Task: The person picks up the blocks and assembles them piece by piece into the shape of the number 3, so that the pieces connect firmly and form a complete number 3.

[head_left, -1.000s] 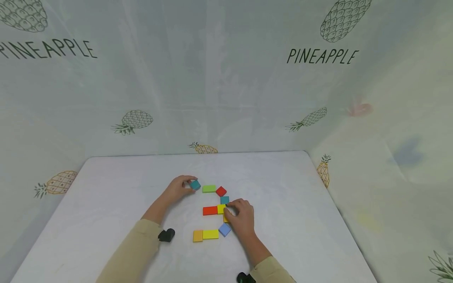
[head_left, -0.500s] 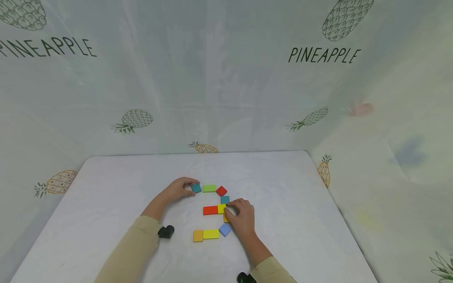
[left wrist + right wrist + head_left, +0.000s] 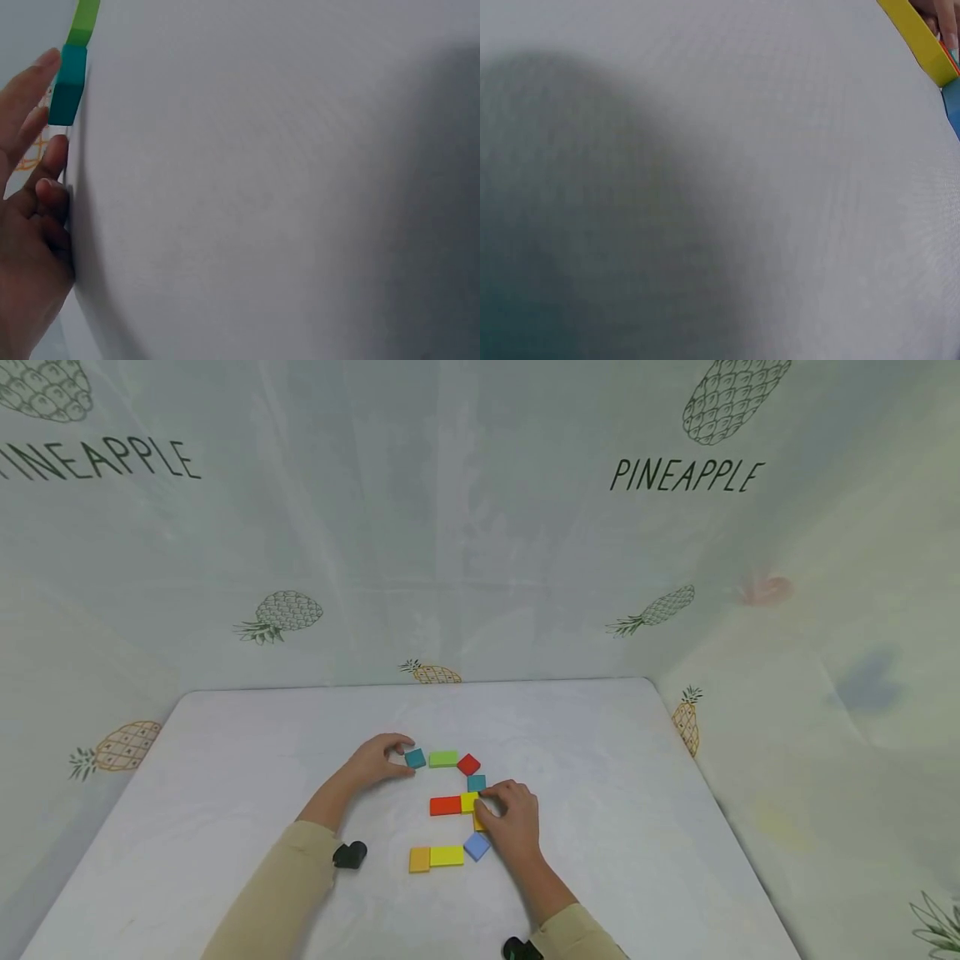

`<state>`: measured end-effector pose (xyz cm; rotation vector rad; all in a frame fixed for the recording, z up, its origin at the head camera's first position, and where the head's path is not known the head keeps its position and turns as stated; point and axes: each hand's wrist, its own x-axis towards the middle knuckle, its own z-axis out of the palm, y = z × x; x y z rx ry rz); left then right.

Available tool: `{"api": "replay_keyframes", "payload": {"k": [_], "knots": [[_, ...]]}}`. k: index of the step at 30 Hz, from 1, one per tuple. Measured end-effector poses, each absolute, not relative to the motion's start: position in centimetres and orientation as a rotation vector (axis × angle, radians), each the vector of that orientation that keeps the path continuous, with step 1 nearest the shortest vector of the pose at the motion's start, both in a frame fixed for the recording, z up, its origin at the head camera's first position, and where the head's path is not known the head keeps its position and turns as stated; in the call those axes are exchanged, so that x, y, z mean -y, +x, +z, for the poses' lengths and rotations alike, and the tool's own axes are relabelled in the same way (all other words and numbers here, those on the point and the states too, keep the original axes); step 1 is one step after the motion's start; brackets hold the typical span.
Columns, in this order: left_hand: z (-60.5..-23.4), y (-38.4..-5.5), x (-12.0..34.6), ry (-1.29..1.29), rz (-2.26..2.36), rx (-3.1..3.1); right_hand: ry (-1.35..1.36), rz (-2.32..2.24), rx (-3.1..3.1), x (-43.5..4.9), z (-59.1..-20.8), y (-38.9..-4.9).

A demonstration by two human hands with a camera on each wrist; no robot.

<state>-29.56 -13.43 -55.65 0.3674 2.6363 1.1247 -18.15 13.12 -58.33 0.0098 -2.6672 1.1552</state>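
Note:
In the head view a teal block (image 3: pixel 415 758) lies on the table beside a light green block (image 3: pixel 443 759). My left hand (image 3: pixel 372 762) is around the teal block with index finger and thumb parted, a small gap showing at the index tip. The left wrist view shows that hand (image 3: pixel 34 202) close to the teal block (image 3: pixel 69 84). My right hand (image 3: pixel 515 822) rests loosely curved at the right side of a yellow block (image 3: pixel 468 802) and an orange block (image 3: pixel 479 822), its thumb partly covering them. Contact there is hard to judge.
Laid out nearby are a red diamond-turned block (image 3: pixel 468 765), a second teal block (image 3: pixel 476 783), a long red block (image 3: pixel 446 806), a blue block (image 3: pixel 477 847), a long yellow block (image 3: pixel 447 857) and an orange square (image 3: pixel 419 860). The white table (image 3: pixel 600 752) meets a pineapple-print cloth.
The teal block has come down and turned to line up more with the light green block. My left fingers have since spread from it. The right hand stays still.

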Motion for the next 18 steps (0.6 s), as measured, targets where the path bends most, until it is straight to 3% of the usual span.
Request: {"api": "replay_keyframes", "payload": {"k": [18], "knots": [[-56.50,-29.63,14.06,0.363,1.175,-2.693,0.021,1.143,2.664,-12.97,-58.50,-18.19]]}}
